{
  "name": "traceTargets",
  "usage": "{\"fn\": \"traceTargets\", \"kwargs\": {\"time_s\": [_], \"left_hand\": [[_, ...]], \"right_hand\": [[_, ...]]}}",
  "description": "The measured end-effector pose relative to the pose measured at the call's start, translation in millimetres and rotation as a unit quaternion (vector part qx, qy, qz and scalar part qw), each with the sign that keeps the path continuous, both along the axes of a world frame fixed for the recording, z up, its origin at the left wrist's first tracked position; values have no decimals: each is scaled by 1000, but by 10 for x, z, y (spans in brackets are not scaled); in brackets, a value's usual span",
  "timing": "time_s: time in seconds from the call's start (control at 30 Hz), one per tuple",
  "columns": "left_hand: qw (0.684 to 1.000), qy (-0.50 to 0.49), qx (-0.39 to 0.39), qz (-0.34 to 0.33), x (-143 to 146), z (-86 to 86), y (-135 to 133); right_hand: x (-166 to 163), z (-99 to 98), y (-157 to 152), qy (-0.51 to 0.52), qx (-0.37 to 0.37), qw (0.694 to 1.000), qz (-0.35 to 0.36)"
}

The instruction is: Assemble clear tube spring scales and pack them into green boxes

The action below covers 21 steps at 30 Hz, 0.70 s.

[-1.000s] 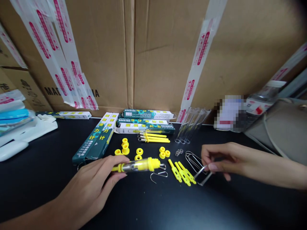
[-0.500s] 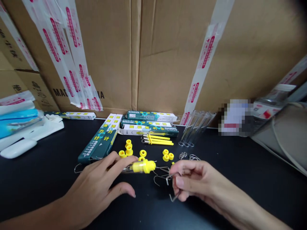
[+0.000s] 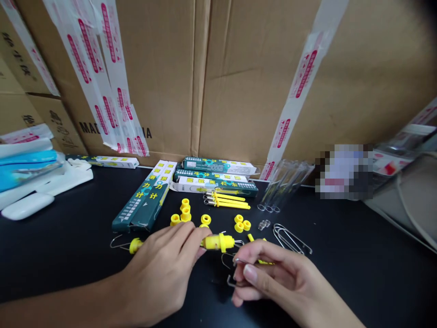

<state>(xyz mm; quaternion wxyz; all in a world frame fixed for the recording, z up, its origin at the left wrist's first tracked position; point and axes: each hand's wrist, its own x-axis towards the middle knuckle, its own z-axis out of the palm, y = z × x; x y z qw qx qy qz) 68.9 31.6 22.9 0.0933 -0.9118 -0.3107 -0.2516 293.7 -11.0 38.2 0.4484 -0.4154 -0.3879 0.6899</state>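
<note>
My left hand [image 3: 162, 269] is closed around the middle of a tubular spring scale [image 3: 218, 242]. The scale lies sideways, with yellow caps at both ends and a wire hook at its left end. Between the thumb and fingers of my right hand [image 3: 273, 275] is a bent wire hook [image 3: 232, 282], its two short bent ends pointing left towards the scale's right cap. Wire shows at that cap; whether it is joined there I cannot tell. Loose metal wire hooks [image 3: 290, 239] lie beyond my right hand. Small yellow pieces [image 3: 251, 237] are partly hidden behind it.
Yellow collars [image 3: 205, 219] sit in small groups behind the scale. Further back are yellow rods [image 3: 228, 203], clear tubes [image 3: 273, 196], small springs [image 3: 264, 224] and printed boxes [image 3: 143, 196]. A large cardboard box [image 3: 259, 82] walls off the back; blue-and-white packaging [image 3: 27, 168] lies left.
My left hand has gone from loosely over the scale to wrapped round it, and the scale has shifted right. My right hand has turned the wire hook, so its ends face left.
</note>
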Motion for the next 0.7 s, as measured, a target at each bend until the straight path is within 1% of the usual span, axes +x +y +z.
{"fn": "traceTargets", "kwargs": {"time_s": [0.07, 0.13, 0.17, 0.2, 0.23, 0.27, 0.3, 0.33, 0.37, 0.4, 0.43, 0.57, 0.7], "left_hand": [[1000, 7, -17, 1, 16, 8, 0], [999, 10, -30, 9, 20, 17, -13], [999, 7, -34, 15, 19, 20, -21], [999, 4, -37, 19, 19, 23, -29], [999, 2, -38, 22, 19, 27, -35], [999, 1, -34, 22, 20, 31, -40], [999, 4, -31, 21, 22, 36, -43], [999, 8, -26, 17, 25, 41, -44], [1000, 10, -19, 13, 27, 46, -43], [1000, 10, -13, 9, 28, 48, -40], [1000, 8, -9, 6, 27, 48, -36], [1000, 2, 0, -12, 20, 26, -24], [1000, 2, 0, -6, 28, 14, -22]], "right_hand": [[-17, -8, -41, -25, 0, 1000, 9], [-20, -34, -63, -88, 28, 996, 8], [-16, -54, -63, -138, 64, 988, 3], [-10, -77, -53, -197, 123, 973, -7], [-3, -102, -35, -260, 199, 945, -19], [3, -125, -8, -318, 283, 904, -32], [8, -146, 23, -365, 363, 856, -43], [10, -164, 56, -398, 427, 810, -51], [9, -176, 87, -419, 470, 775, -58], [5, -185, 114, -432, 493, 753, -63], [0, -190, 135, -442, 500, 741, -69], [-19, -202, 153, -476, 501, 717, -94], [-11, -244, 135, -507, 511, 689, -89]]}}
